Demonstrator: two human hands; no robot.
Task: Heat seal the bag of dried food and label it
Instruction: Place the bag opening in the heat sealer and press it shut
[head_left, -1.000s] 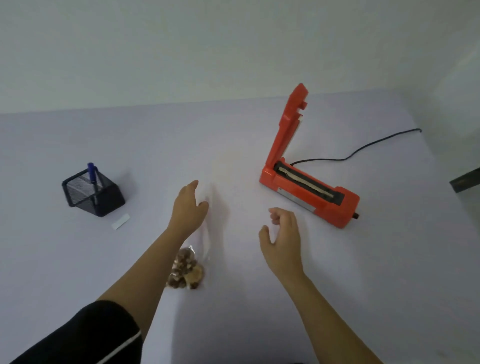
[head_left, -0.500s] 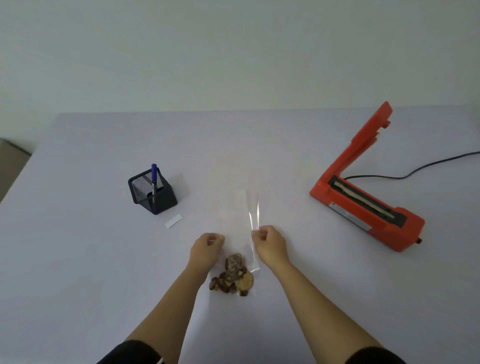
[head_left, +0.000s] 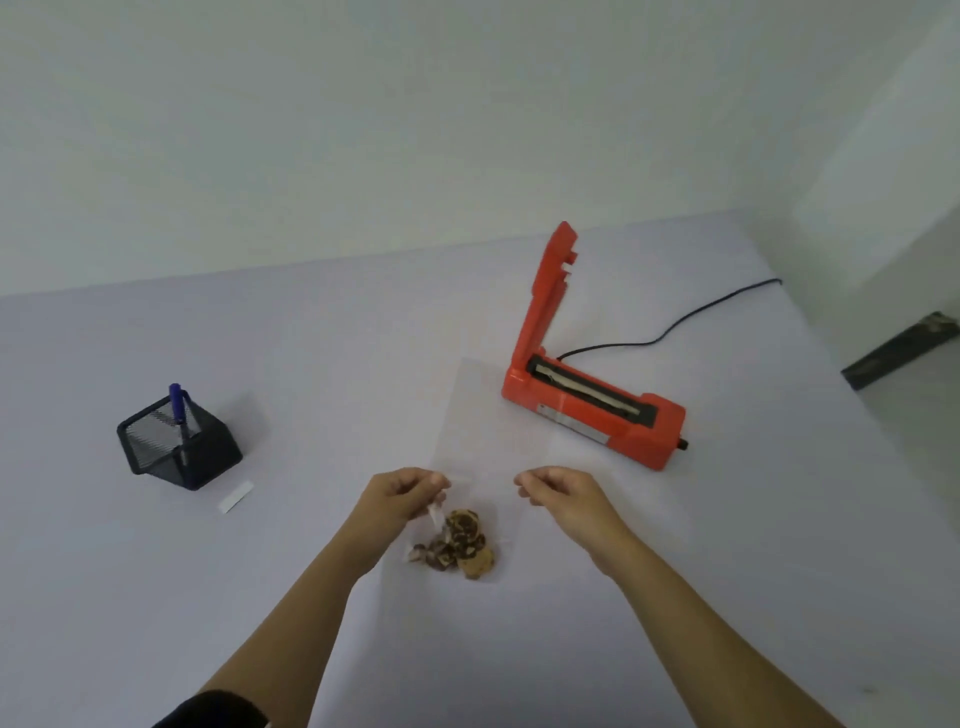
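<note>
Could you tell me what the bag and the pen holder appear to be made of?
The bag looks like thin clear plastic film: the table shows through it. The pen holder seems black wire mesh, probably metal: its sides are see-through.

One bag (head_left: 483, 447), one sealer (head_left: 592, 413), one pen (head_left: 177, 405), one holder (head_left: 210, 460), perhaps one label (head_left: 236, 496).

Plain off-white matte wall (head_left: 363, 130) fills the bkgd. Wide flat table w/ pale lilac-grey matte top (head_left: 156, 597) runs back to it, far edge against the wall. At R, a 2nd whitish wall face (head_left: 883, 182) angles in, slightly brighter. Below it, pale grey floor (head_left: 924, 431) past the table's R edge, w/ a dark narrow strip (head_left: 901, 349) at the wall's foot. Light soft and even, shadows faint.
</note>
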